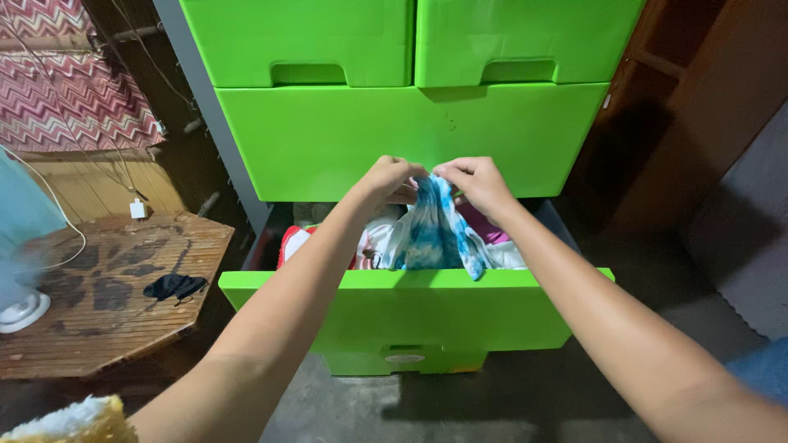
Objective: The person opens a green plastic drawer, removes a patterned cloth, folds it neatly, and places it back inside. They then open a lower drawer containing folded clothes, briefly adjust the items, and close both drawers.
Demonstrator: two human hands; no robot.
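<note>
From the head camera I look down on a bright green plastic chest of drawers (410, 139) with its lower green drawer (410, 308) pulled out toward me. My left hand (392, 179) and my right hand (474, 182) meet just above the open drawer, both pinching the top edge of a blue-and-white tie-dyed cloth garment (433, 234). Each grip is narrow, fingers closed on the fabric, with the two hands almost touching. The garment hangs down from them into the drawer, its lower part draping against the inside of the front wall, among other folded clothes in white, red and pink (361, 242).

To handle this well, I judge that the pinches should sit at the garment's corners rather than bunched at the middle, so the cloth falls flat instead of twisting. Lifting straight up should keep the hem from snagging on the drawer's front wall or dragging the neighbouring clothes along.

To the left stands an octagonal wooden surface (107, 287) with a dark flower pattern, carrying a black face mask (174, 287), with a white charger plug (138, 210) on its cord hanging just above its far edge. A pale fan base (20, 312) sits at its left edge. In the bottom left corner a yellow and white fuzzy cloth (70, 420) shows.
</note>
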